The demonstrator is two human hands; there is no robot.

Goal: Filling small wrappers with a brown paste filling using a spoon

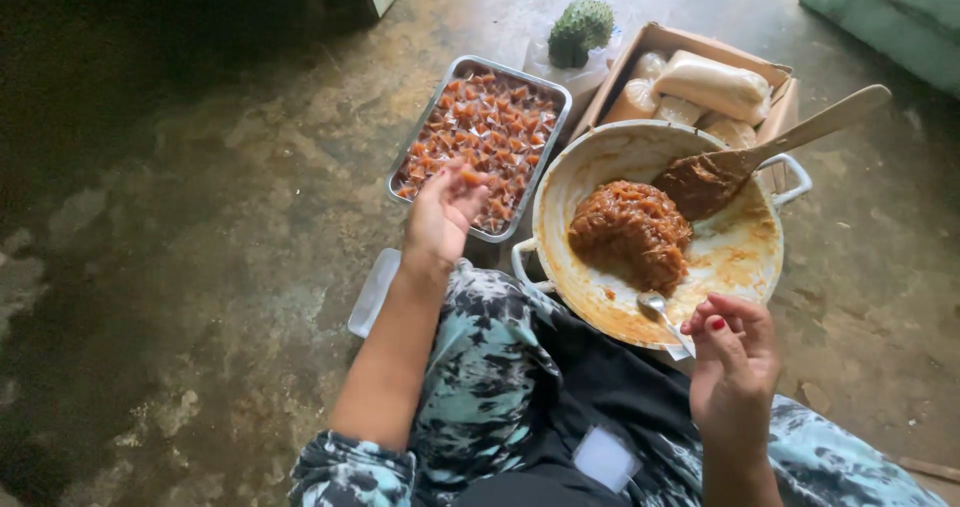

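The person sat on a stained concrete floor [200, 267] with a wide white pan [745, 267] set against their knees. In it lay a mound of sticky brown paste [630, 232], and a wooden spatula [770, 147] rested on the far rim, its blade caked with the same paste.

The right hand [735, 357] hovered over the near rim of the pan, fingers pinched on the handle of a small metal spoon [660, 312] whose bowl pointed toward the paste. The left hand [440, 217] reached out over the near end of a rectangular metal tray [555, 117] — fingers spread and loosely curled; whether it held anything could not be told. The tray was packed with small orange-brown wrapped pieces [485, 127].

Behind the pan stood a cardboard box [690, 42] holding pale plastic-wrapped bundles [715, 87], and just beside it a bumpy green fruit [580, 29] on clear plastic. A flat translucent lid [375, 292] lay on the floor under the left forearm — the hands were well apart.
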